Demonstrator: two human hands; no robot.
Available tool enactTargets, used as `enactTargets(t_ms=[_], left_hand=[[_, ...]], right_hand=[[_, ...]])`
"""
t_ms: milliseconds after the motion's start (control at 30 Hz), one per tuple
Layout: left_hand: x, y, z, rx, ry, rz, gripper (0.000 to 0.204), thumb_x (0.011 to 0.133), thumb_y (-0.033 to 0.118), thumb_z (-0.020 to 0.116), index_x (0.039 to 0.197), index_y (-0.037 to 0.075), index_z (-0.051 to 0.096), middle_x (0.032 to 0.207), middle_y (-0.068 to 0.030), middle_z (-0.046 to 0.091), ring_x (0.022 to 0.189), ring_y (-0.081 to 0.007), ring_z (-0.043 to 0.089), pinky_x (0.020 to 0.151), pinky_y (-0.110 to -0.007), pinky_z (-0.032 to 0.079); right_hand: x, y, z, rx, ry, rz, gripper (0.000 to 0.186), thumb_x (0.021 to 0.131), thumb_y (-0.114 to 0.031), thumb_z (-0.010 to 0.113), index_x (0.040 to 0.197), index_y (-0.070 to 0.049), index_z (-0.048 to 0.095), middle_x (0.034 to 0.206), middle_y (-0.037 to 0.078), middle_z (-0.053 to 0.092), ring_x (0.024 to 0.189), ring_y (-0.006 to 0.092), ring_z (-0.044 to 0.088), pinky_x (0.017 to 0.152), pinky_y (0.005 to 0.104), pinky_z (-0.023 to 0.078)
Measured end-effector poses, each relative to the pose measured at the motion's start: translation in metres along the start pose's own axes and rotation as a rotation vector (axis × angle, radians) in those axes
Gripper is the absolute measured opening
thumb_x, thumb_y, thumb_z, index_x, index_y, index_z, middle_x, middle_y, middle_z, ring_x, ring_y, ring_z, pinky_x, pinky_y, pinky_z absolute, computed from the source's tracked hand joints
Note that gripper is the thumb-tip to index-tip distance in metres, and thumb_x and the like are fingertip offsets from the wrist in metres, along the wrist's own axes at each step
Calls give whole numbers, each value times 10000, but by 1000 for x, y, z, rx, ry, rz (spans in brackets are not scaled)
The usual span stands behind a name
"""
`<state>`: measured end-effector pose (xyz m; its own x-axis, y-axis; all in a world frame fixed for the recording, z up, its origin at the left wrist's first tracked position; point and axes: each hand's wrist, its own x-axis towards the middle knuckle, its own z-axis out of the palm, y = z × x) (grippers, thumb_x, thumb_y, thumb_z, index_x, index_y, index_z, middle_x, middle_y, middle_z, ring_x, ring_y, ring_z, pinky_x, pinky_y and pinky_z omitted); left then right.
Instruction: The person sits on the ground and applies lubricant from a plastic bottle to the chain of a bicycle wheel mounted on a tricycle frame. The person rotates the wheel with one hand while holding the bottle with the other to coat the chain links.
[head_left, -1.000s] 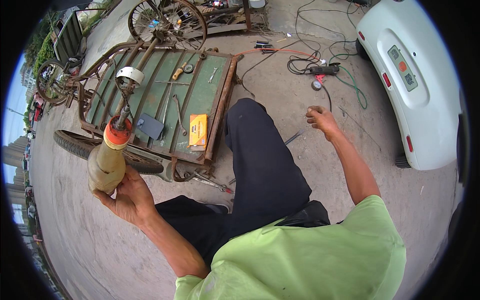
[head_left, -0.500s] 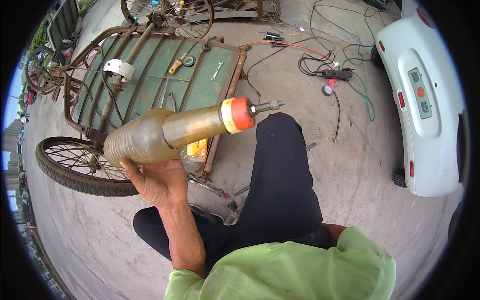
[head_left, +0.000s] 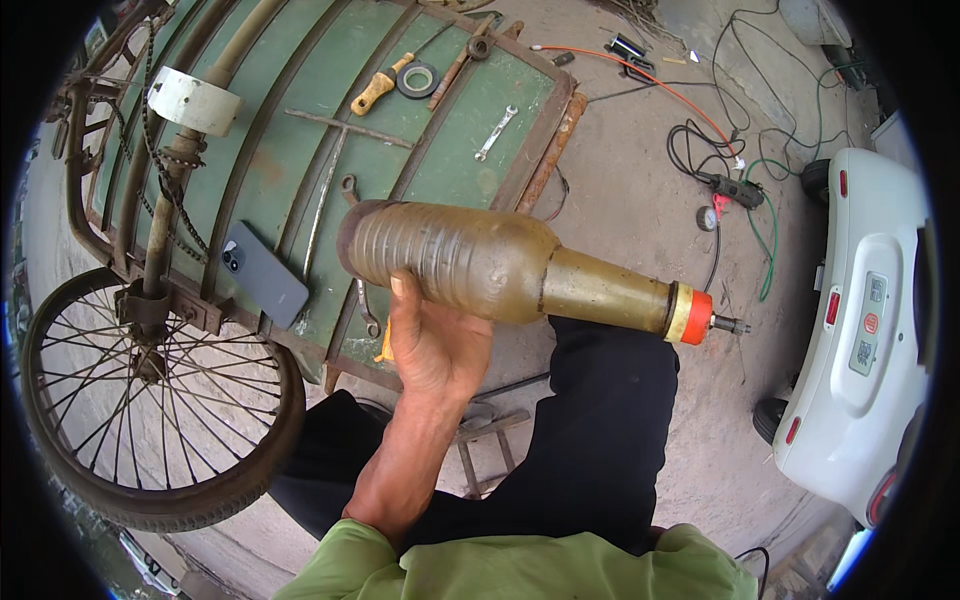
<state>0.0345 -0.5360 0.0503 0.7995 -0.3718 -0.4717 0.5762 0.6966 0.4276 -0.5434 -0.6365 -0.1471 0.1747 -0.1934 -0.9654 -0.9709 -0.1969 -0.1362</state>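
Bottle (head_left: 500, 268) lying near-horizontal, nozzle pointing right; left hand (head_left: 435, 345) cupped under ribbed body

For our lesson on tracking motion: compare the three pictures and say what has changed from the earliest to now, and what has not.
The left hand swung the grimy bottle from nozzle-up to lying level, nozzle pointing right. The right hand, stretched out earlier, has left view. The hold on the bottle is unchanged; phone and spanner remain on the green cart bed.

Head-worn fisheye, looking steeply down, close up
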Motion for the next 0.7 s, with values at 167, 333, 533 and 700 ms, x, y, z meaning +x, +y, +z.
enactTargets(t_ms=[167, 333, 533, 700], left_hand=[[19, 4, 23, 66, 86, -60, 868, 871, 582, 799, 1537, 150, 449, 1527, -55, 542, 1441, -306, 485, 1208, -596, 374], [6, 11, 70, 37, 161, -94, 766, 907, 494, 808, 1498, 132, 481, 1466, -28, 580, 1401, -243, 516, 1224, -501, 363], [-19, 20, 160, 132, 198, -88, 756, 921, 472, 797, 1509, 121, 475, 1497, -40, 564, 1423, -257, 502, 1235, -520, 353], [-31, 19, 237, 154, 198, -68, 760, 908, 458, 813, 1503, 115, 487, 1485, -41, 580, 1421, -267, 507, 1229, -514, 367]], right_hand=[[-45, -12, -5, 19, -5, 11, 316, 957, -380, 662, 1097, -113, 757, 942, 129, 747, 853, 352, 715, 748, 501, 567], [-95, -7, -23, 8, -36, -6, 317, 952, -380, 662, 1089, -112, 760, 948, 137, 751, 855, 364, 718, 751, 508, 569], [-152, 9, -48, 27, -59, -55, 317, 946, -380, 664, 1079, -110, 764, 954, 147, 755, 859, 378, 721, 755, 517, 572], [-147, 54, -71, 39, -13, -140, 317, 941, -379, 665, 1071, -109, 767, 959, 155, 759, 861, 390, 724, 758, 524, 574]])
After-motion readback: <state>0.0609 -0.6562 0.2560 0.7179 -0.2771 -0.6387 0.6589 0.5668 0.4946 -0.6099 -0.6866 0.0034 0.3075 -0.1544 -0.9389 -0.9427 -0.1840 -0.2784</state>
